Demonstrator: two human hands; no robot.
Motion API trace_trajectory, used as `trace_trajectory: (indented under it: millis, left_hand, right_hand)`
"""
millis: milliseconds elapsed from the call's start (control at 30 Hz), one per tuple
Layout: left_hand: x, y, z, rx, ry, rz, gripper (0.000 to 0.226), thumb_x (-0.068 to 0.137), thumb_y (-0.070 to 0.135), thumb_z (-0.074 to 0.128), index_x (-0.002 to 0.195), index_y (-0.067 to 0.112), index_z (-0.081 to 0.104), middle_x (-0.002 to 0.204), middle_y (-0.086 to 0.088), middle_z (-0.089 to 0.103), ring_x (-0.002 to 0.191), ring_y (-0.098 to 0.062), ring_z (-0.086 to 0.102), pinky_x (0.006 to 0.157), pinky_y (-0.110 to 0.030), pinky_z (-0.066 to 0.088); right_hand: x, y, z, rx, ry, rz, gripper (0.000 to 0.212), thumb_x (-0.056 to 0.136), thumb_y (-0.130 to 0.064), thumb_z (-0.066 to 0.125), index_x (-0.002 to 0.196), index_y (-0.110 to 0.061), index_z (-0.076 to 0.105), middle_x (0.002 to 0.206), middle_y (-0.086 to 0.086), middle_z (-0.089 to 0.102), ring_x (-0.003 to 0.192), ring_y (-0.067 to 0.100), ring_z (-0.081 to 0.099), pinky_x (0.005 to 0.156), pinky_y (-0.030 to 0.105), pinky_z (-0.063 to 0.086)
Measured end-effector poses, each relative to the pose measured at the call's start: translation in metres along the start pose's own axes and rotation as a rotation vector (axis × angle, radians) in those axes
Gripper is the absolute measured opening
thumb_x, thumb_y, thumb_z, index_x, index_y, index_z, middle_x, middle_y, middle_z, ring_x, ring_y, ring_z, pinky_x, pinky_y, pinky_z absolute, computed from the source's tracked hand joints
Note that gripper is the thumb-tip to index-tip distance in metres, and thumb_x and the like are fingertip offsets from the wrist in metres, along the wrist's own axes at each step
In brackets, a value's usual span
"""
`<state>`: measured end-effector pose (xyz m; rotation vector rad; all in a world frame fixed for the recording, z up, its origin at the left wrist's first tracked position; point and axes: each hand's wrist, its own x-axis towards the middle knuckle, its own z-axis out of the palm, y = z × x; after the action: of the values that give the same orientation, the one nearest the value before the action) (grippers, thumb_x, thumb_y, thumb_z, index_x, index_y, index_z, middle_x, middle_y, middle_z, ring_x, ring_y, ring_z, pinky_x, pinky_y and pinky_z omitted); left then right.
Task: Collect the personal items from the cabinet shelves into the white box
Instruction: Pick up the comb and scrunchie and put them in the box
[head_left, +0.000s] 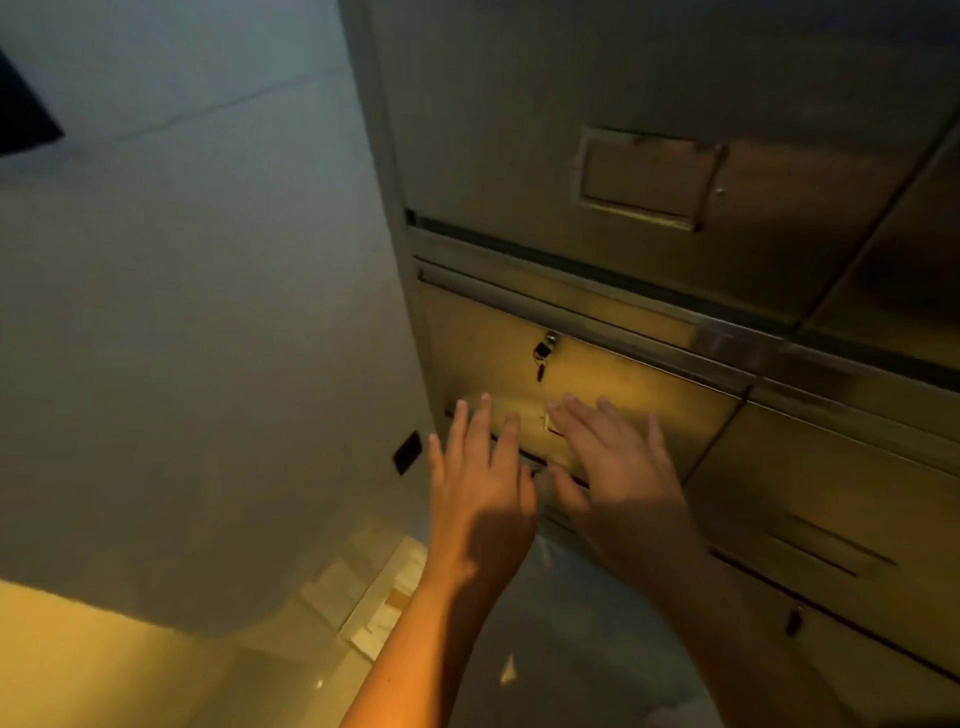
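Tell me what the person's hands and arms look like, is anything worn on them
Both the left hand and the right hand are bare: no gloves, and no rings, watch or bracelets show. The forearms are bare as far as the frame shows, with no sleeves in view.

Grey metal cabinet (649, 104) – yellow-lit; pale wall (208, 312); black socket (407, 452)

Both forearms are bare, no sleeve showing up to the frame's bottom edge. The left hand (480, 499) and right hand (618, 478) wear nothing: bare fingers and wrists.
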<state>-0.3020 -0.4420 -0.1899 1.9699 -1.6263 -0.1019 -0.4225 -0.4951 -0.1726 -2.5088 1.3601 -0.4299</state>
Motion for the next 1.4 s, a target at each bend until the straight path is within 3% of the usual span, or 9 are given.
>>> trace_trajectory:
  millis: [67,233,433,667,833,1133,1400]
  left_hand:
    - [-0.002,0.028,0.008,-0.031,-0.035,0.113,0.049,0.092,0.016,0.046,0.14,0.014,0.036,0.153,-0.007,0.017,0.141,-0.02,0.0,0.107,-0.04,-0.008]
    - [-0.013,0.11,0.034,-0.053,-0.133,0.387,0.049,0.095,0.021,0.041,0.142,0.016,0.03,0.154,-0.005,0.015,0.142,-0.019,0.003,0.112,-0.04,-0.002]
    - [-0.062,0.245,0.075,-0.121,-0.19,0.644,0.045,0.085,0.01,0.059,0.129,0.006,0.05,0.141,-0.017,0.04,0.134,-0.033,0.032,0.106,-0.054,0.022]
    - [-0.16,0.42,0.129,-0.211,-0.314,0.879,0.05,0.095,0.024,0.04,0.143,0.021,0.027,0.154,-0.002,0.017,0.142,-0.018,0.004,0.112,-0.042,-0.003]
    - [-0.22,0.505,0.151,-0.318,-0.36,0.966,0.049,0.093,0.021,0.043,0.141,0.02,0.032,0.152,-0.003,0.024,0.141,-0.018,0.008,0.107,-0.036,-0.008]
    - [-0.259,0.591,0.185,-0.319,-0.424,1.097,0.049,0.094,0.021,0.043,0.142,0.018,0.031,0.152,-0.004,0.024,0.141,-0.018,0.008,0.108,-0.034,-0.006]
    - [-0.251,0.66,0.239,-0.306,-0.451,1.115,0.048,0.096,0.024,0.038,0.143,0.022,0.027,0.153,0.0,0.017,0.141,-0.014,0.002,0.106,-0.031,-0.011]
  right_hand:
    - [-0.027,0.018,-0.015,-0.035,0.048,0.092,0.057,0.093,-0.038,0.042,0.144,-0.034,0.017,0.154,-0.011,0.015,0.141,0.011,0.006,0.112,0.042,-0.002]
    - [-0.1,0.073,-0.061,-0.081,0.209,0.323,0.055,0.093,-0.033,0.047,0.143,-0.03,0.025,0.151,-0.008,0.024,0.141,0.014,0.012,0.112,0.044,0.001]
    - [-0.214,0.146,-0.113,-0.139,0.345,0.586,0.054,0.09,-0.031,0.053,0.14,-0.028,0.034,0.147,-0.007,0.034,0.139,0.016,0.021,0.111,0.049,0.007]
    - [-0.391,0.241,-0.192,-0.231,0.401,0.88,0.054,0.092,-0.034,0.046,0.142,-0.03,0.028,0.15,-0.009,0.027,0.139,0.014,0.018,0.112,0.047,0.008]
    - [-0.48,0.282,-0.227,-0.269,0.419,0.997,0.052,0.095,-0.036,0.041,0.143,-0.03,0.023,0.151,-0.01,0.023,0.14,0.014,0.014,0.112,0.046,0.008]
    - [-0.554,0.33,-0.26,-0.27,0.5,1.122,0.053,0.095,-0.037,0.042,0.144,-0.029,0.024,0.152,-0.007,0.024,0.141,0.016,0.015,0.113,0.046,0.007]
    - [-0.569,0.404,-0.285,-0.255,0.494,1.172,0.054,0.094,-0.037,0.043,0.144,-0.031,0.022,0.153,-0.009,0.02,0.141,0.015,0.012,0.113,0.045,0.003]
